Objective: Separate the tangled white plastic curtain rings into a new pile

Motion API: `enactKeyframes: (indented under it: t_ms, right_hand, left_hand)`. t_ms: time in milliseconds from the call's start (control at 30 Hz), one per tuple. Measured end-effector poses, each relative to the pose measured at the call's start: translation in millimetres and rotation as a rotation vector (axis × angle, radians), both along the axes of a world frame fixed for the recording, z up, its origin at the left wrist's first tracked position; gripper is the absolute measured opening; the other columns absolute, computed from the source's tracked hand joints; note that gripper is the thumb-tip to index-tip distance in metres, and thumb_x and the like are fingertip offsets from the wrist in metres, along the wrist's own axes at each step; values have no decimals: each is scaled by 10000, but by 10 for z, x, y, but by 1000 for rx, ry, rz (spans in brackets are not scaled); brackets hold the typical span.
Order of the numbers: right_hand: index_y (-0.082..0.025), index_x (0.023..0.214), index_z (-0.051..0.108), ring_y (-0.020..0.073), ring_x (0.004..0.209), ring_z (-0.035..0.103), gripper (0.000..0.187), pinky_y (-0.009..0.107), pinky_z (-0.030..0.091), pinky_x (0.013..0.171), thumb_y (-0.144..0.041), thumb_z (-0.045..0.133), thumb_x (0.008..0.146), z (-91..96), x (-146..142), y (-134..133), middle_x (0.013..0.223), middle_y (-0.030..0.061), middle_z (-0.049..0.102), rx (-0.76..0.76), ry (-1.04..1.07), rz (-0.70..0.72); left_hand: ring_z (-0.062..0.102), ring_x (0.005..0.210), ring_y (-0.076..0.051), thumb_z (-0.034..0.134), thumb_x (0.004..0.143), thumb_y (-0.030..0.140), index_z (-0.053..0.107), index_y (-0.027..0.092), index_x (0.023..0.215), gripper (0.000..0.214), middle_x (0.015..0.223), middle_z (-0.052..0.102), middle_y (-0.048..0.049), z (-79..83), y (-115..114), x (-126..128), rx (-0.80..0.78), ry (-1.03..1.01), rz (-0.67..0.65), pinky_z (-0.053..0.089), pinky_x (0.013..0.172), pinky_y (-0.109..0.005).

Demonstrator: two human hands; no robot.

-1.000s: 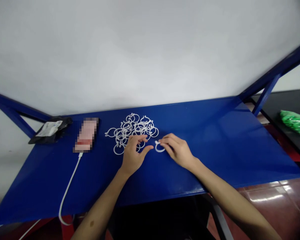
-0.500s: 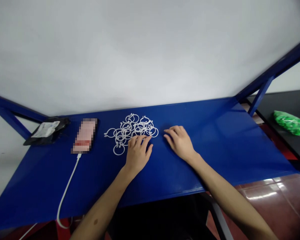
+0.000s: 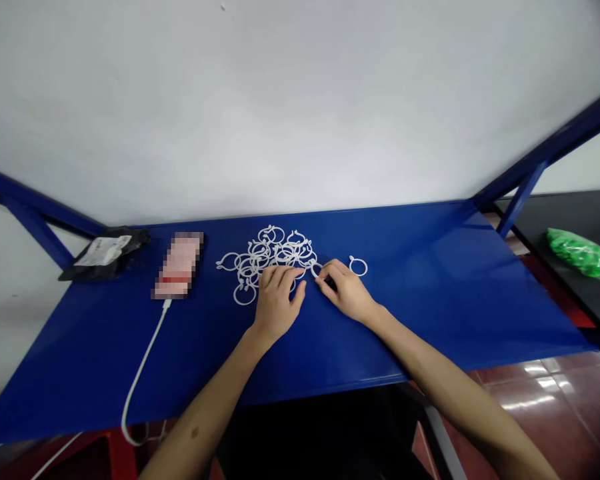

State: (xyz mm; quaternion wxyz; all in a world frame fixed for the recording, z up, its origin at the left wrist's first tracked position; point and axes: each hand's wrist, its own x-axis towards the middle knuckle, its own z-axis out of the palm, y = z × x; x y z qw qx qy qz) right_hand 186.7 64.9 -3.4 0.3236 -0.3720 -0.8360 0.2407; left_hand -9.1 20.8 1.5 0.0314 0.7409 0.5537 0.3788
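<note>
Several thin white plastic rings (image 3: 250, 260), each with small knobs on its rim, lie in a loose overlapping pile near the middle of the blue table. My left hand (image 3: 276, 300) rests at the pile's near edge, thumb and fingers apart, partly covering some rings. At the pile's right edge, my right hand (image 3: 347, 291) pinches one white ring (image 3: 315, 269) between thumb and fingertips. Just beyond this hand, a single white ring (image 3: 359, 267) lies apart from the pile.
Left of the pile lies a pixelated phone-like object (image 3: 179, 263) with a white cable (image 3: 143, 363) running off the front edge. A black plastic package (image 3: 107, 257) sits at the far left. Blue frame bars flank the table (image 3: 430, 293). A green bag (image 3: 580, 253) rests on a dark surface at right.
My right hand has moved left to the pile and closed on a ring. A single ring now shows on the table where that hand was. My left hand stays nearly in place.
</note>
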Motion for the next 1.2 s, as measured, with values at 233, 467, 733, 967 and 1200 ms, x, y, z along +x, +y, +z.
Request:
enactKeyframes:
  t_ms: [233,467,733,967,1200]
  right_hand:
    - [-222,1207,525,122,677,627,245,274,549,652,-337,529,991,127,47,-141,822,0,626,-421,526,-36]
    - [-200,1169,620,100,618,644,247,271,583,623,-334,539,977,126,12,-169,791,-8,651,-636,624,124]
    - [-204,1027,687,101,584,615,222,240,528,571,-401,657,929,124,0,-230,740,-13,668,-559,426,62]
    - [-203,912,682,128,715,639,164,265,517,656,-337,610,972,185,14,-246,886,30,711,-387,297,129]
    - [-207,975,662,158,831,684,142,291,539,739,-293,554,1006,174,57,-266,918,43,709,-280,256,254]
  left_hand:
    - [592,1061,-243,568,959,237,573,230,1295,336,1084,701,-59,65,-17,-1,-30,-129,-62,481,962,-448]
    - [613,945,-210,607,951,385,657,232,1127,239,968,730,-38,81,-11,-44,-80,-264,-198,514,854,-372]
    - [629,902,-210,644,920,425,694,225,955,209,883,733,-29,130,-9,-52,-144,-316,-145,510,827,-362]
    - [598,867,-211,638,929,356,687,241,792,185,816,724,-8,114,-20,-55,-95,-262,-131,500,802,-362]
    - [589,853,-216,637,929,291,688,254,778,164,804,733,1,37,-44,-52,-78,-207,-162,479,835,-376]
